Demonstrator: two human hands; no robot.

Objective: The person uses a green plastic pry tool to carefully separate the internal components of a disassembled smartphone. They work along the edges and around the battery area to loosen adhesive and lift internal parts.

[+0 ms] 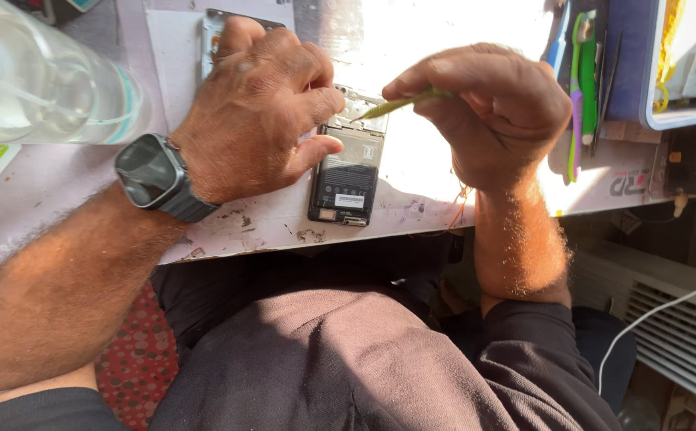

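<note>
Dark-clothed lap nearest, below the bench (pixel 412 209) edge. One opened phone (pixel 346 172), battery showing, flat on the bench between two hands. Left hand (pixel 256 112), fingers (pixel 316 150) curled, thumb and knuckles pressing on the phone's left edge. Right hand (pixel 491 108), fingers pinched tight around one thin yellow-green tool (pixel 400 104), tip touching the phone's upper part. One watch (pixel 160 177) on left wrist. One clear bottle (pixel 40 76) far left.

The left hand (pixel 256 112) covers the upper left part of the opened phone (pixel 348 172) and most of a metal plate (pixel 212 36) near the far edge of the bench (pixel 412 199), so the plate's shape cannot be told. The thin green tool (pixel 400 102) disappears into the right hand (pixel 491 112), its rear end hidden. The clear bottle (pixel 36 76) at the far left corner is cut off by the picture's edge, and glare washes out the bench beyond the phone.
</note>
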